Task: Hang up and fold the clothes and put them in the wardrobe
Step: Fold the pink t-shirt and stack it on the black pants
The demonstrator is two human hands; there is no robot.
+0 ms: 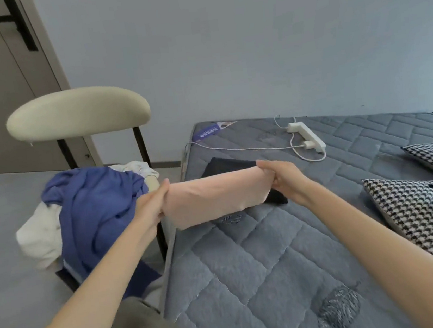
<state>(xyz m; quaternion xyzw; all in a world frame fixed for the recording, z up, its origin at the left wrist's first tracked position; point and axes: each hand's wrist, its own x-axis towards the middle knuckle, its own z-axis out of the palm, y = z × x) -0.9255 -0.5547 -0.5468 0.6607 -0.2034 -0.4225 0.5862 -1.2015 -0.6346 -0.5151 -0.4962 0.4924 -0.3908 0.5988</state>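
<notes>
Above the bed [248, 255], your left hand [151, 207] and right hand [284, 180] held the part-folded pink garment [214, 196], fingers [266, 166] pinching its ends; one dark folded piece [226, 166] lay done, while the chair's [78, 112] blue-and-white pile [92, 206] remained, apparently unfolded.

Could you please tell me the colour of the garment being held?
The garment is pale peach; head view.

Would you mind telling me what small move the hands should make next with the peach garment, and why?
Probably lower the folded peach garment onto the dark folded garment on the mattress: the left hand and right hand each grip one end, holding it over that piece.
</notes>
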